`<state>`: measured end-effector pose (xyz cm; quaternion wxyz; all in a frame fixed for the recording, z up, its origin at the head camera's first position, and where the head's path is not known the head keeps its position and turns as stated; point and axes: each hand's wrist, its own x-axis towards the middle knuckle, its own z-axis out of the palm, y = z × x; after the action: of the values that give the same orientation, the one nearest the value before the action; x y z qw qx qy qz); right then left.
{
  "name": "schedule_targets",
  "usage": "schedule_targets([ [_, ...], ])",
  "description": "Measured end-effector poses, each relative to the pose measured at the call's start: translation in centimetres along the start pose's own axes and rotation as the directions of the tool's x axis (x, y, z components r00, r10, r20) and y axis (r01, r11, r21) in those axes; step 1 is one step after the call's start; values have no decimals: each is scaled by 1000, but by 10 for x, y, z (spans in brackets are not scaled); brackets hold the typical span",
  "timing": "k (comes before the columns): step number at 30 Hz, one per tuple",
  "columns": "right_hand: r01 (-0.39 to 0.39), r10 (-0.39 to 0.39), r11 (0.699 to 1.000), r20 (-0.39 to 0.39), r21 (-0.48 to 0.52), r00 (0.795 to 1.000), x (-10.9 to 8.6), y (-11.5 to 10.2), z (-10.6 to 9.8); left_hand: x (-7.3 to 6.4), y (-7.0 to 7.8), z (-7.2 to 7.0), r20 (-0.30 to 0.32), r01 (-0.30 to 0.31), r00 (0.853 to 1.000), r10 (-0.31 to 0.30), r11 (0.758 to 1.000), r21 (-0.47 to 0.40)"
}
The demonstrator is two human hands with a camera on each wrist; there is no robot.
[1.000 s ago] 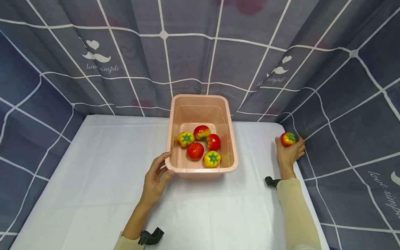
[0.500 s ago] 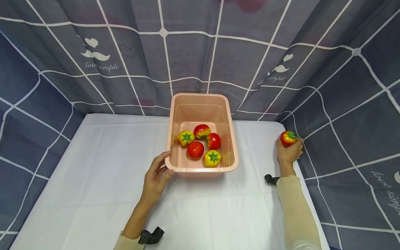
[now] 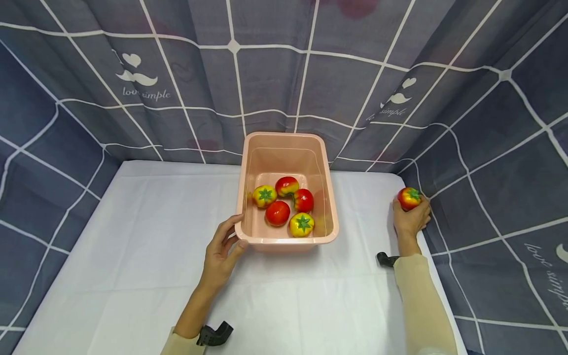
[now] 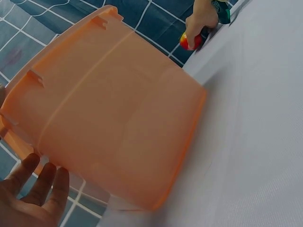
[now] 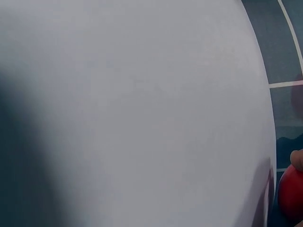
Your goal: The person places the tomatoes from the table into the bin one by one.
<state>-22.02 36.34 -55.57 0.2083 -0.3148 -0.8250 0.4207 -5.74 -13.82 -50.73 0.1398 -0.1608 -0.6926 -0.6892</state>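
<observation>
A peach-coloured plastic bin [image 3: 286,241] stands at the back middle of the table. Several red and yellow tomatoes lie inside it, two with green star-shaped tops turned up. My left hand [image 3: 222,254] grips the bin's near-left corner, thumb at the front and fingers along the left rim. In the left wrist view the bin's outer wall [image 4: 113,109] fills much of the picture, the fingers [image 4: 40,184] beside it. At the table's far right corner my right hand [image 3: 411,217] holds a red-and-yellow tomato [image 3: 408,198], its green top showing. Only part of that tomato [image 5: 291,194] enters the right wrist view.
A white cloth covers the table [image 3: 146,256]. Dark grey-blue curtains [image 3: 275,84] with white grid lines hang behind and along both sides; the right curtain [image 3: 497,207] is close to my right hand. Each wrist wears a black mount [image 3: 215,334].
</observation>
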Motion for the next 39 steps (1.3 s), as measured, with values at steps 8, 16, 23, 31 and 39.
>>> schedule_targets([
  [8,25,-26,1000,32,16,999,-10,0,-5,0,1,0,4,6,1000,-6,1000,-3],
  [16,85,-86,995,24,47,996,-24,0,-5,0,1,0,3,16,1000,-16,1000,-3],
  [23,144,-146,984,14,101,989,-37,-9,-9,0,1,0,3,22,1000,-22,1000,0],
  [31,184,-191,970,34,158,981,-57,-20,-18,1,1,-1,3,9,1000,-9,1000,0],
  [39,192,-197,956,2,220,980,-77,-22,-27,0,1,-1,7,15,1000,-15,1000,-5],
])
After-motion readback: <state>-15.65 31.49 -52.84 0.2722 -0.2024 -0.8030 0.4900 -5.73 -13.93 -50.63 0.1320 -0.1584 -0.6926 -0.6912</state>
